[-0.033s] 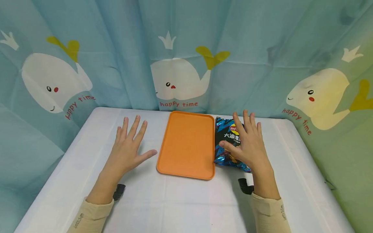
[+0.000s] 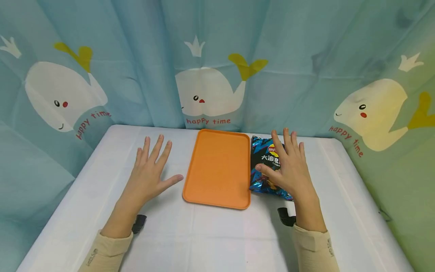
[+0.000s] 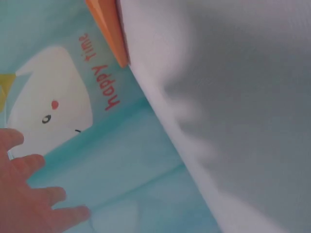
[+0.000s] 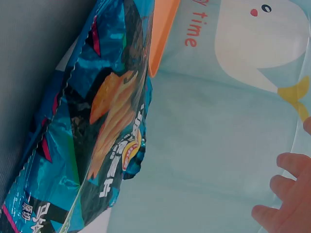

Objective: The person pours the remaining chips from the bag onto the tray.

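Observation:
An orange rectangular tray [image 2: 217, 170] lies flat on the white table, between the two hands. Against its right edge is a blue and black bag of Lay's chips [image 2: 263, 175], partly hidden behind my right hand [image 2: 290, 170]. That hand is held above the bag with its fingers spread and grips nothing. To the left of the tray, my left hand [image 2: 146, 179] is likewise spread, raised over the table with its thumb pointing towards the tray. The right wrist view shows the chip bag [image 4: 112, 107] up close, puffed and sealed.
Behind the table [image 2: 210, 241] hangs a blue-green curtain [image 2: 142, 56] printed with whales. It also runs along both sides. A black wrist mount [image 2: 286, 217] sticks out from the right wrist, and another black mount [image 2: 139, 224] from the left.

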Demonstrator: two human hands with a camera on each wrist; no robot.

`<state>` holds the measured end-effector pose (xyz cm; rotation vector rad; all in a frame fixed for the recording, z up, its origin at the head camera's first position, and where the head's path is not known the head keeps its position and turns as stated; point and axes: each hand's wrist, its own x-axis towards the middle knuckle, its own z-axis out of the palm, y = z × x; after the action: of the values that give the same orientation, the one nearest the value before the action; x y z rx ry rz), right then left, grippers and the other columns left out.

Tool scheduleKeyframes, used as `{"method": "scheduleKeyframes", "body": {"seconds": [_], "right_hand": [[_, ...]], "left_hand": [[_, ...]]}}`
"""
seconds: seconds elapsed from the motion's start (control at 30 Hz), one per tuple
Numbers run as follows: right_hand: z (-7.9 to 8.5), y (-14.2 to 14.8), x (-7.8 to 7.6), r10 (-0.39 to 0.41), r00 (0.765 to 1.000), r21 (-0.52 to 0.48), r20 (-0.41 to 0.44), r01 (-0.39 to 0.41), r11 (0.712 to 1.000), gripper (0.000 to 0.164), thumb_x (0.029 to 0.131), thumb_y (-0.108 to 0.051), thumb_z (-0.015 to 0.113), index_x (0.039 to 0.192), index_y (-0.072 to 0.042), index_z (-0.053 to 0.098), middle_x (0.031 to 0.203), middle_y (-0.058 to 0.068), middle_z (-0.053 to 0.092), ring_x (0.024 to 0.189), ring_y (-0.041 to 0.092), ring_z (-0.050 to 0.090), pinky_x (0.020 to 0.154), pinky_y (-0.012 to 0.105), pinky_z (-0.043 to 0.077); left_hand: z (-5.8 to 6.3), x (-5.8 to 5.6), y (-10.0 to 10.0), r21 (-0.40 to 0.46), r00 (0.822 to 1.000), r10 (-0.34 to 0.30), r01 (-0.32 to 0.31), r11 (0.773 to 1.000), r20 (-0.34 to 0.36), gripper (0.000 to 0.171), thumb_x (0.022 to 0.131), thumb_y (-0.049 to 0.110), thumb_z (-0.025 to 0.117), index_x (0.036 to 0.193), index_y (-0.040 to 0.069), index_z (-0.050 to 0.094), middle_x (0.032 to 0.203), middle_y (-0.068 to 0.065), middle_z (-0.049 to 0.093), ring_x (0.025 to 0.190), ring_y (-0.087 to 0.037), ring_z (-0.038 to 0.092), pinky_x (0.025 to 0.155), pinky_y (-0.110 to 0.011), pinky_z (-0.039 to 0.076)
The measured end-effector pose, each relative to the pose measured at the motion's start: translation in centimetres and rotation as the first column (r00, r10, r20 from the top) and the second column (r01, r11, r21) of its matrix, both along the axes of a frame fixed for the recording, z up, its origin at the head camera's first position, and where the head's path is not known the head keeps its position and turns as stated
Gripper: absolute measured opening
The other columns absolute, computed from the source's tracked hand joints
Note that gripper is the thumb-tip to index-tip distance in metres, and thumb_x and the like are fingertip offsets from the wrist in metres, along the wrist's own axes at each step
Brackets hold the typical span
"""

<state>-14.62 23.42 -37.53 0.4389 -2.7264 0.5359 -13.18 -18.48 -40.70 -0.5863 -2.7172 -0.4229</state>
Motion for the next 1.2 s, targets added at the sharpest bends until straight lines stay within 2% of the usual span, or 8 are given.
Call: {"method": "scheduleKeyframes", "body": {"seconds": [0.3, 0.5, 0.7, 0.83, 1.07, 1.2], "right_hand": [[0.0, 0.0, 0.1, 0.0, 1.0, -0.022, 0.012, 0.0, 1.0, 0.102, 0.083, -0.071, 0.064, 0.161, -0.027, 0.016, 0.168, 0.013, 0.008, 0.154, 0.036, -0.003, 0.117, 0.068, 0.004], [-0.5, 0.3, -0.1, 0.014, 1.0, -0.035, 0.013, -0.014, 0.999, 0.1, 0.084, -0.066, 0.067, 0.161, -0.026, 0.017, 0.167, 0.015, 0.012, 0.153, 0.041, 0.003, 0.115, 0.071, 0.008], [-1.5, 0.8, 0.1, 0.002, 0.998, -0.05, 0.064, 0.001, 0.999, 0.099, 0.085, -0.061, 0.068, 0.161, -0.027, 0.016, 0.167, 0.015, 0.011, 0.153, 0.043, 0.006, 0.115, 0.07, 0.008], [-1.9, 1.3, 0.1, -0.038, 0.995, -0.035, 0.097, 0.042, 0.999, 0.099, 0.086, -0.061, 0.068, 0.162, -0.025, 0.015, 0.166, 0.018, 0.012, 0.152, 0.045, 0.006, 0.117, 0.068, 0.007], [-2.0, 2.2, -0.5, -0.129, 0.968, 0.019, 0.217, 0.128, 0.992, 0.1, 0.087, -0.067, 0.062, 0.162, -0.025, 0.011, 0.166, 0.021, 0.012, 0.148, 0.052, 0.013, 0.113, 0.071, 0.016], [-2.1, 2.8, -0.7, -0.157, 0.946, 0.046, 0.283, 0.15, 0.988, 0.098, 0.088, -0.067, 0.059, 0.162, -0.022, 0.012, 0.163, 0.026, 0.017, 0.144, 0.055, 0.021, 0.108, 0.074, 0.022]], "left_hand": [[-0.3, -0.2, 0.6, -0.029, 0.997, -0.009, 0.012, 1.0, 0.081, 0.102, 0.084, 0.066, 0.066, 0.16, 0.013, 0.023, 0.167, -0.014, 0.013, 0.15, -0.051, 0.007, 0.108, -0.075, 0.022], [-0.6, 0.0, 0.9, -0.033, 0.992, -0.007, 0.011, 0.999, 0.125, 0.102, 0.084, 0.068, 0.065, 0.16, 0.014, 0.023, 0.167, -0.013, 0.013, 0.15, -0.05, 0.007, 0.11, -0.074, 0.021], [-1.3, 0.5, 1.4, -0.055, 0.985, -0.012, 0.021, 0.998, 0.174, 0.104, 0.083, 0.072, 0.062, 0.16, 0.014, 0.022, 0.167, -0.013, 0.013, 0.15, -0.05, 0.007, 0.11, -0.073, 0.022], [-1.7, 0.7, 1.9, -0.056, 0.981, -0.025, 0.037, 0.998, 0.191, 0.103, 0.084, 0.073, 0.06, 0.16, 0.015, 0.023, 0.167, -0.013, 0.014, 0.15, -0.05, 0.007, 0.11, -0.073, 0.022], [-2.0, 1.1, 2.4, -0.061, 0.968, -0.056, 0.073, 0.995, 0.244, 0.102, 0.084, 0.075, 0.058, 0.16, 0.015, 0.024, 0.167, -0.013, 0.016, 0.15, -0.049, 0.009, 0.111, -0.072, 0.023], [-2.0, 1.2, 2.6, -0.079, 0.96, -0.06, 0.085, 0.993, 0.273, 0.1, 0.085, 0.073, 0.059, 0.159, 0.014, 0.027, 0.165, -0.015, 0.019, 0.149, -0.051, 0.015, 0.109, -0.072, 0.027]]}}
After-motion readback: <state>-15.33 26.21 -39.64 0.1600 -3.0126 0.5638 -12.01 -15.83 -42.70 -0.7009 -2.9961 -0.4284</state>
